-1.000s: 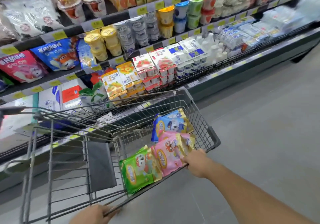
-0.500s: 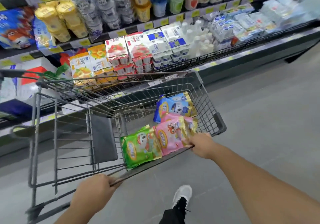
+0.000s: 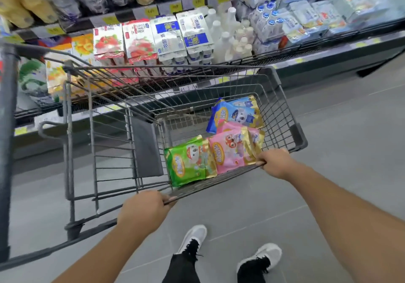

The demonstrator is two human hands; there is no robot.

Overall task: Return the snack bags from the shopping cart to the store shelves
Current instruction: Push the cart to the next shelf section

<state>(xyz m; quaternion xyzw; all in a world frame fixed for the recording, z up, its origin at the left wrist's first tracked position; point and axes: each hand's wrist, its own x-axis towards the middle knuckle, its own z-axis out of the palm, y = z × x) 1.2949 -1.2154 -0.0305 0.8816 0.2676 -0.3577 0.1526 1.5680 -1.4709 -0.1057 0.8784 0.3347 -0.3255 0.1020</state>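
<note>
Both my hands curl round the shopping cart (image 3: pixel 293 105) rim at lower centre: left hand (image 3: pixel 142 211), right hand (image 3: pixel 277 163). Green snack bag (image 3: pixel 188 162), pink snack bag (image 3: pixel 232 151) and blue snack bag (image 3: pixel 234 114) lie inside.

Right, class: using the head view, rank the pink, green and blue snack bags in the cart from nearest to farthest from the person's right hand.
From the right hand, which grips the cart rim:
1. Pink snack bag, right beside the hand, against the near rim.
2. Blue snack bag, behind the pink one, deeper in the basket.
3. Green snack bag, left of the pink one, toward the left hand.
</note>
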